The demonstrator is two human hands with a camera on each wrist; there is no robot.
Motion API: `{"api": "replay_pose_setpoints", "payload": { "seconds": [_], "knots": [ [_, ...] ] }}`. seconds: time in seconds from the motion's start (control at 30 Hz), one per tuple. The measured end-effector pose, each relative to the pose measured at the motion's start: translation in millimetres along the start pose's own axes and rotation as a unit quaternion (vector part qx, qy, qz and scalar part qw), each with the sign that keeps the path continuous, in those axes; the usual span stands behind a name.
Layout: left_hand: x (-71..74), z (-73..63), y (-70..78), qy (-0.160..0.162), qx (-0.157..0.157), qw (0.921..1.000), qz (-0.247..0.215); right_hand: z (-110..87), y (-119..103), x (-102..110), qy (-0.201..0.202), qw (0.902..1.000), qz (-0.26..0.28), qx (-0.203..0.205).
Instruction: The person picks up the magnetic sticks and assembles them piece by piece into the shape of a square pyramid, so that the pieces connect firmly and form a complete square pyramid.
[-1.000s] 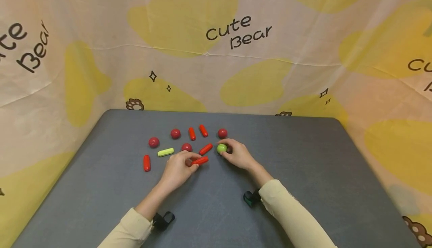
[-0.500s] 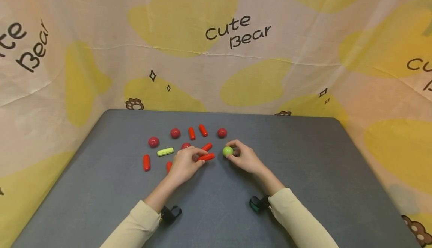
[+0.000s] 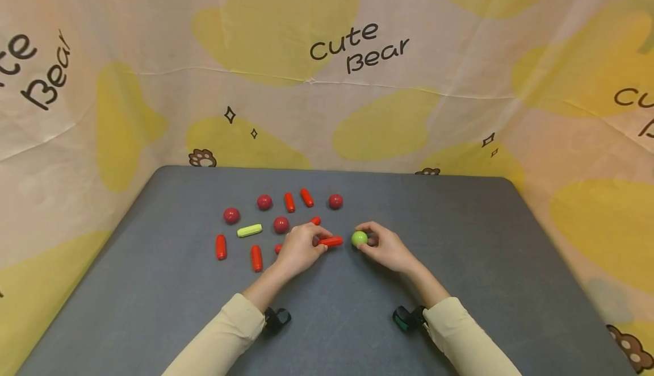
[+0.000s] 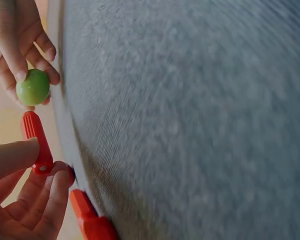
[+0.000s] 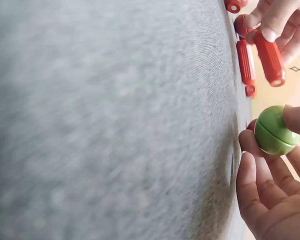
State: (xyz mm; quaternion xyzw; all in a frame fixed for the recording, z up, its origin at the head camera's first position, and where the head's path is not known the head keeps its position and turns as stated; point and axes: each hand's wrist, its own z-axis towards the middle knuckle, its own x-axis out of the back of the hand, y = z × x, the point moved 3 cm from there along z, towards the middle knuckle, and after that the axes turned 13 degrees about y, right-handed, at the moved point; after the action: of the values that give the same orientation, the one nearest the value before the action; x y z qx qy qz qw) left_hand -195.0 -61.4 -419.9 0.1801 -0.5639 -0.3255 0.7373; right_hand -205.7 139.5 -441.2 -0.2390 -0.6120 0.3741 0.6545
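Observation:
My left hand (image 3: 301,246) pinches a short red ridged rod (image 3: 333,241) between thumb and fingers, just above the table. The rod (image 4: 36,135) has small holes at its ends, as the left wrist view shows. To its right, my right hand (image 3: 389,248) pinches a green ball (image 3: 359,238) with thumb and fingertips. A seam runs round the ball (image 5: 274,132) in the right wrist view. Rod and ball face each other with a small gap in the head view. Another red rod (image 3: 315,221) lies partly hidden behind my left hand, and one more red end (image 3: 278,249) shows beside it.
On the grey table (image 3: 460,239) lie dark red balls, among them one (image 3: 281,225) left of my hand. A yellow-green rod (image 3: 249,230) and several red rods, including one (image 3: 256,258) near the left forearm, are scattered around. A printed cloth (image 3: 378,120) stands behind.
Both hands have moved right and slightly toward me, carrying the red rod and the green ball. Red rods formerly covered by the left hand and forearm have come into view.

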Motion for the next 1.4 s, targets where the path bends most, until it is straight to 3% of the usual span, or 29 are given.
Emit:
{"api": "replay_pose_setpoints", "payload": {
  "seconds": [0.27, 0.57, 0.8, 1.17, 1.4],
  "knots": [
    [-11.4, 2.5, 3.8, -0.027, -0.021, 0.9992, 0.021, -6.2, 5, 2, -0.004, 1.0000, 0.002, -0.005],
    [-14.9, 3.4, 4.5, -0.032, -0.025, 0.9989, 0.026, -8.3, 6, 2, 0.006, 0.9998, -0.020, 0.000],
    [-15.7, 3.0, 6.5, -0.015, -0.057, 0.9979, 0.028, -8.9, 5, 1, 0.006, 0.9998, -0.020, 0.006],
    [-21.0, 8.1, 8.6, -0.048, -0.047, 0.9971, 0.035, -7.9, 3, 0, -0.003, 0.9998, -0.014, 0.009],
    [-22.0, 7.9, 9.6, -0.055, -0.044, 0.9971, 0.029, -7.2, 1, 1, -0.016, 0.9985, -0.031, 0.042]
  ]
}}
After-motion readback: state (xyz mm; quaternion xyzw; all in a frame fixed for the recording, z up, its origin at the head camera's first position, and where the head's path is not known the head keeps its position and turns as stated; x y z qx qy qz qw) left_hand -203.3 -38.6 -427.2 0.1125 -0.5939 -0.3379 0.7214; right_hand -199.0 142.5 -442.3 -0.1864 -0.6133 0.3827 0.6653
